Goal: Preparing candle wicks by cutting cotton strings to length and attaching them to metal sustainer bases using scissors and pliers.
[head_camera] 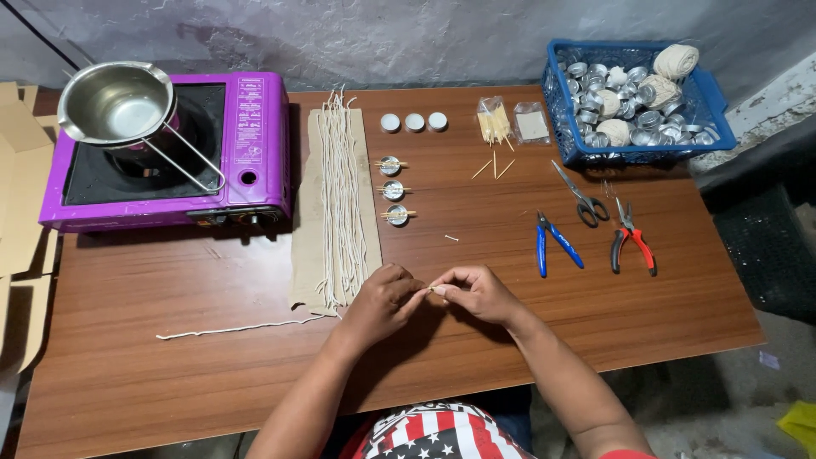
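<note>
While both hands meet above the near-centre of the table, findings run near to far.
Left hand (382, 297): fingers curled together, tips pinched on a small pale piece.
Right hand (476, 293): fingertips pinched on the same small pale piece (432, 290); its exact kind cannot be told.
Table (595, 314): brown wood-grain top, carrying all items.
Loose wick string (238, 327): lying towards the near-left, left of the hands.
Cardboard strip (310, 212): just beyond the left hand, bearing white wick strands (340, 195) laid lengthwise.
Blue pliers (557, 242): right of centre, beside red pliers (633, 242); scissors (580, 197) just beyond.
Three metal cups with sticks across (393, 189): centre, right of the cardboard.
Three white discs (414, 121): near the far edge.
Purple gas stove (246, 153): far-left corner, steel pot (115, 104) on it.
Blue basket (718, 110): far-right corner, holding metal cups and string balls.
</note>
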